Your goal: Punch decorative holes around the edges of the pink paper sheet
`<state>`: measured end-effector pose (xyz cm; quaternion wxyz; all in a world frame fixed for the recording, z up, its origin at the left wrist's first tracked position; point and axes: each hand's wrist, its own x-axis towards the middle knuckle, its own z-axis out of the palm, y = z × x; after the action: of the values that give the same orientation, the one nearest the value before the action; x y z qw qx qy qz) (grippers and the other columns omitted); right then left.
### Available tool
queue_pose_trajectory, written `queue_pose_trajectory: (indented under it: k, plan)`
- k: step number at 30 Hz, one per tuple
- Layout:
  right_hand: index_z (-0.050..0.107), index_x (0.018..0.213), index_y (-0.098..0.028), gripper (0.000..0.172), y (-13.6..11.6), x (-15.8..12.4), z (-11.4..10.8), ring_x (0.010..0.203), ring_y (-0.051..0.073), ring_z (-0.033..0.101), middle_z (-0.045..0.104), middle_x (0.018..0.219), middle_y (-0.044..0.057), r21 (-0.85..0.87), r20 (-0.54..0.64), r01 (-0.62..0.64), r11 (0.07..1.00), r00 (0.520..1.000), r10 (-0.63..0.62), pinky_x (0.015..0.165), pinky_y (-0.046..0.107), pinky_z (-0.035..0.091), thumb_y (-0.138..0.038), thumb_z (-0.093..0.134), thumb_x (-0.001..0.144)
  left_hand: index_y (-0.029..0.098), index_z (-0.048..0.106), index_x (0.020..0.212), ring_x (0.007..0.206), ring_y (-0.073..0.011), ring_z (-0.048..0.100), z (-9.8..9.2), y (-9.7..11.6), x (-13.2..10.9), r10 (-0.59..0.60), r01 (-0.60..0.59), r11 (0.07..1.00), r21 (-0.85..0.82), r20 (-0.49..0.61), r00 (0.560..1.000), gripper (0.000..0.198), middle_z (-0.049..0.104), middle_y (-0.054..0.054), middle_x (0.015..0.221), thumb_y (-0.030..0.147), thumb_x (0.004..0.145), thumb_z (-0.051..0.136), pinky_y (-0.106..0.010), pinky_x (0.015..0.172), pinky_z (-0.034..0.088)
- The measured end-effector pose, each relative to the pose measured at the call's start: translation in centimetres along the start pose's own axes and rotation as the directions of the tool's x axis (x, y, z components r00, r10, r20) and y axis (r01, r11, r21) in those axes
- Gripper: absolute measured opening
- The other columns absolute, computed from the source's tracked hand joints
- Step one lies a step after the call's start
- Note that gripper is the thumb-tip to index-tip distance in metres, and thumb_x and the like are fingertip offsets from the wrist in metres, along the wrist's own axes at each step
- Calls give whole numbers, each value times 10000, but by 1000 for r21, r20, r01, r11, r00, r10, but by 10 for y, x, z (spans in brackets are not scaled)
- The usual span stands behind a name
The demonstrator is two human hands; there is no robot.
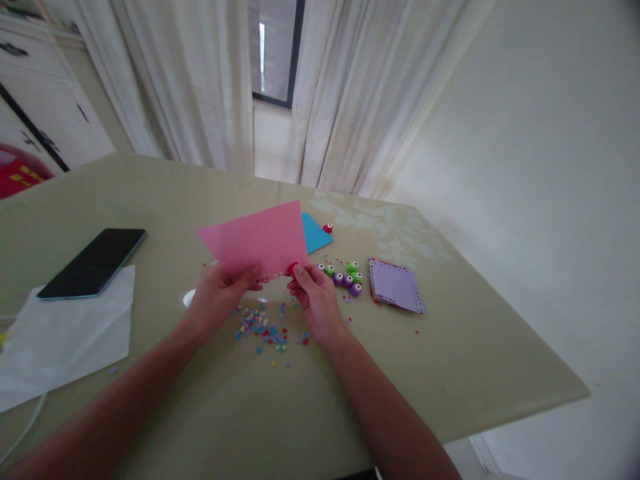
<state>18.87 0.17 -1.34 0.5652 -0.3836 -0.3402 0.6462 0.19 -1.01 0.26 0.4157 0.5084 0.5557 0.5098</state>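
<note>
A pink sheet of paper (pixel 260 240) is held up over the table, tilted, with a row of small holes along its lower edge. My left hand (pixel 215 297) is closed on that edge, thumb in front. At the sheet's lower right corner, my right hand (pixel 315 297) grips a small red paper punch (pixel 292 269), mostly hidden by the thumb and fingers. Below the hands lies a scatter of tiny coloured paper bits (pixel 265 330). Behind the sheet, a blue piece of paper (pixel 315 235) partly shows.
Several green and purple punches with eyes (pixel 347 279) stand right of my hands. A red one (pixel 328 229) sits by the blue paper. Further right is a stack of purple cards (pixel 397 285). A phone (pixel 95 262) rests partly on white paper (pixel 75 337) at left.
</note>
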Motion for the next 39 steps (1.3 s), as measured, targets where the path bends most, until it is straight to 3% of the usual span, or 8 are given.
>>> queue_pose_trajectory:
  k: [7,16,34,39]
  plan:
    - [761,843,-188,449,-3,0,1,641,88,633,713,772,-25,76,-43,-54,996,997,57,592,192,514,-466,1008,592,196,769,804,633,-253,729,5,2,-3,-31,32,998,-60,18,999,419,780,-56,732,594,685,827,-330,567,564]
    - [762,814,-185,450,-4,-1,1,622,79,597,684,725,-37,83,-46,-65,994,997,69,582,186,499,-467,1017,574,212,749,744,633,-258,726,7,4,-4,-18,18,999,-34,21,1000,388,763,-52,692,593,705,807,-344,592,579]
    - [648,764,-218,450,-1,0,1,559,101,401,542,632,-58,-9,-63,-38,999,997,38,496,247,282,-487,968,597,205,784,706,632,-258,710,10,0,-5,-21,19,999,34,49,999,403,764,-61,672,606,736,760,-325,553,534]
    - [679,803,-209,446,-1,1,1,592,102,465,603,695,-42,-15,-27,-12,1000,1000,12,550,245,353,-509,959,627,189,794,781,677,-272,748,8,-4,-3,-23,23,1000,6,13,1000,424,798,-79,738,611,741,774,-344,606,574]
